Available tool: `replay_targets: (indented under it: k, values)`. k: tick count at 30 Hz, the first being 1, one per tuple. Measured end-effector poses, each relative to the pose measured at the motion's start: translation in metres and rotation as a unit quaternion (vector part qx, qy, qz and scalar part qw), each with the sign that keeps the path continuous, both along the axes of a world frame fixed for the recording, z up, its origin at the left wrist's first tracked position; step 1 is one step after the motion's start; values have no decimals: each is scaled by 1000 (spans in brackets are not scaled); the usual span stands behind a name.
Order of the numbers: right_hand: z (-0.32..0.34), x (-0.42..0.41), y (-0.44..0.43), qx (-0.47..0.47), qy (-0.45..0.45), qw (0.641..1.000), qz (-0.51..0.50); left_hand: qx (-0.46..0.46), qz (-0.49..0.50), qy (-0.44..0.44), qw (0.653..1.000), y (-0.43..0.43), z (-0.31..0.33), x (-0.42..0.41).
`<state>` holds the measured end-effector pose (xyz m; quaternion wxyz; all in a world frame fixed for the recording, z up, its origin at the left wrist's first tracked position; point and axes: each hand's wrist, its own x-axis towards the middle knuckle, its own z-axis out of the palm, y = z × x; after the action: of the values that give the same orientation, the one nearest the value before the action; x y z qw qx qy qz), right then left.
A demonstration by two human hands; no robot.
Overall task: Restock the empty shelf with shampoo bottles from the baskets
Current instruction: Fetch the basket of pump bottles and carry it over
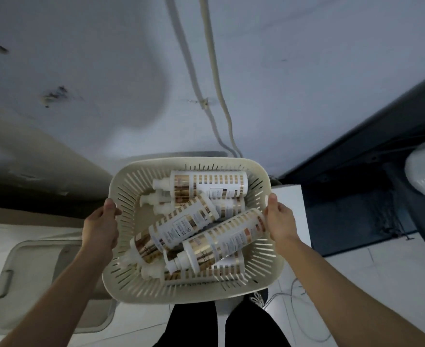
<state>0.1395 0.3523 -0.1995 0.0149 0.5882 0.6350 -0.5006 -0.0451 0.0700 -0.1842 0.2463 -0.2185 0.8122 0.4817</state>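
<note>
A cream slotted plastic basket [156, 294] is held up in front of me, above my legs. Inside it lie several white-and-gold shampoo bottles [183, 227] with white pump tops, piled on their sides and crossing one another. My left hand [101, 226] grips the basket's left rim, thumb over the edge. My right hand [280, 220] grips the right rim the same way. No shelf shows clearly in this view.
A second cream basket or bin [41, 281] sits on the floor at lower left. A white box [295, 209] stands behind the held basket. Dark furniture [371, 176] fills the right side, with a white lamp shade [424, 171]. Cables [301, 294] trail on the tiled floor.
</note>
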Motion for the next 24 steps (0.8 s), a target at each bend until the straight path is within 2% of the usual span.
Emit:
replay_targets:
  k: [12,19,24]
  values:
    - [37,170,31,3,2,990,-139,33,-112,-20,993,83,28,103]
    - [75,288,58,11,31,971,-238,44,-179,-22,983,151,43,191]
    - [107,358,56,24,25,950,-312,80,-269,-29,959,199,58,245]
